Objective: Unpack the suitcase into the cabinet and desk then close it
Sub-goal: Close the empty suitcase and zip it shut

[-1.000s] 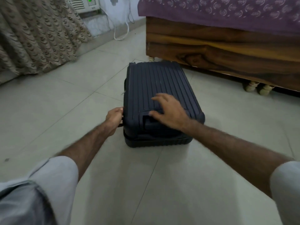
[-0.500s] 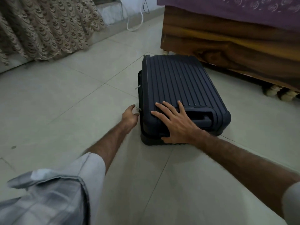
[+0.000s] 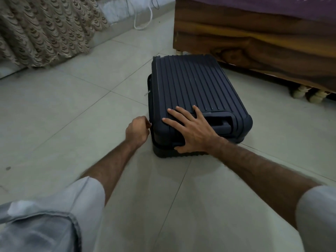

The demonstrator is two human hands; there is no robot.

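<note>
Left hand [image 3: 137, 130] curled, pinching the zip pull [image 3: 150, 124] at the suitcase's left edge. Suitcase [image 3: 189, 91] flat on floor [image 3: 72, 115], lid down, beside bed [image 3: 254, 37]. Right hand [image 3: 192, 131] spread flat on lid's near corner.

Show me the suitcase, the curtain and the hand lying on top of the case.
suitcase [image 3: 187, 84], head view, ribbed top shell.
curtain [image 3: 45, 28], head view, patterned folds.
right hand [image 3: 192, 130], head view, back of the hand.

left grip [image 3: 137, 130] curled, right grip [image 3: 192, 131] splayed flat
</note>
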